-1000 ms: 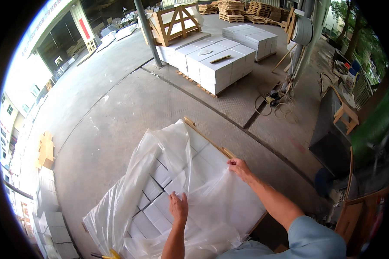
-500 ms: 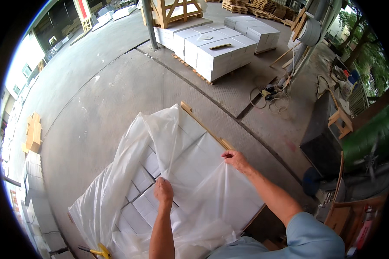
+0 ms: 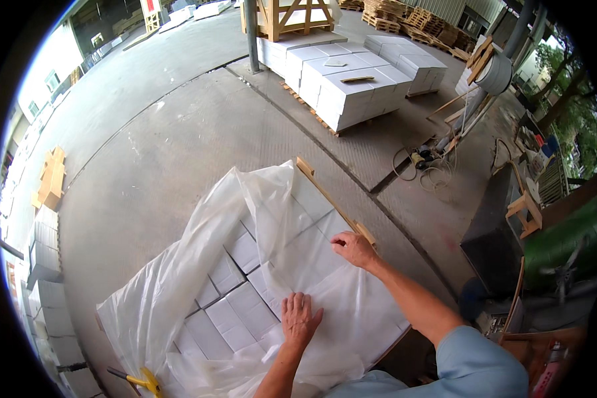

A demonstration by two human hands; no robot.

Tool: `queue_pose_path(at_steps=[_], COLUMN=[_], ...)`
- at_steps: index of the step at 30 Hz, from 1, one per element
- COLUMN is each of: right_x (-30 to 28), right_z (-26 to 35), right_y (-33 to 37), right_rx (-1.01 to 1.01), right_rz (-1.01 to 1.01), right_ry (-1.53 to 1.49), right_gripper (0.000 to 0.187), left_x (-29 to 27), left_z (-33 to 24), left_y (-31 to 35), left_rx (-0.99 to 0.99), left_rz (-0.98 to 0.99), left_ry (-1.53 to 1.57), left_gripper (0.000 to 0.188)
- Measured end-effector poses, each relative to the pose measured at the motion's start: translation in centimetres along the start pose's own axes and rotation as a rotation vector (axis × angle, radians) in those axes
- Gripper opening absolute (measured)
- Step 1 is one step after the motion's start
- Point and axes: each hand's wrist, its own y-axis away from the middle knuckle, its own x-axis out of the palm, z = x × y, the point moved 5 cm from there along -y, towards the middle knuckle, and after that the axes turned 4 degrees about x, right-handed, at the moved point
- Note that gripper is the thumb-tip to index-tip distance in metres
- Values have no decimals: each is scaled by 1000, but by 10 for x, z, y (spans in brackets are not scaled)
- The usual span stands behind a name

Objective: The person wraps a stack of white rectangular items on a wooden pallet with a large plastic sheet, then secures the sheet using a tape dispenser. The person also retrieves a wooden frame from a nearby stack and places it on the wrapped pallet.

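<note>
A translucent plastic sheet [image 3: 199,225] lies rumpled over a pallet-like stack of white boxes [image 3: 242,312]. Several boxes show bare where the sheet is drawn back. My left hand [image 3: 301,320] rests palm down on the sheet at the near side, fingers stretched and slightly apart. By the stack's right edge, my right hand [image 3: 355,249] is closed with its fingers curled in; folds of the sheet run up to it, though the fingertips partly hide the grip. Wooden strips [image 3: 325,192] run along the stack's far right edge.
A yellow-and-black hand tool [image 3: 142,381] lies at the near left corner. White stacks on pallets [image 3: 351,83] stand beyond, near a grey post [image 3: 251,40]. Cables and a power tool [image 3: 421,159] lie on the floor at right. More white blocks [image 3: 50,305] line the left.
My left hand has opened from a fist and moved right and nearer, now flat on the sheet. My right hand has shifted slightly left. The whole view has turned a little.
</note>
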Motion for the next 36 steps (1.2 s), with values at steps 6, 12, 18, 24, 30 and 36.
queue_pose_path(at_steps=[6, 12, 18, 24, 30, 36], right_x=[13, 24, 12, 11, -42, -6], right_z=[21, 8, 38, 17, -22, -17], right_y=[54, 83, 67, 56, 79, 143], right_rx=[-429, -482, -573, -121, 155, 269], right_rz=[199, 147, -75, 118, -184, 638], right_ry=[314, 487, 293, 9, -311, -479], right_gripper=[19, 5, 8, 22, 42, 61], left_x=[-1, 4, 6, 10, -23, -66], left_z=[8, 18, 39, 35, 11, -31], left_y=[4, 10, 14, 14, 19, 24], left_rx=[12, -10, -266, -290, -212, 131], left_rz=[-9, 35, 239, 241, 9, -187], left_ry=[4, 88, 422, 349, 361, 359], left_gripper=[30, 15, 19, 19, 12, 11])
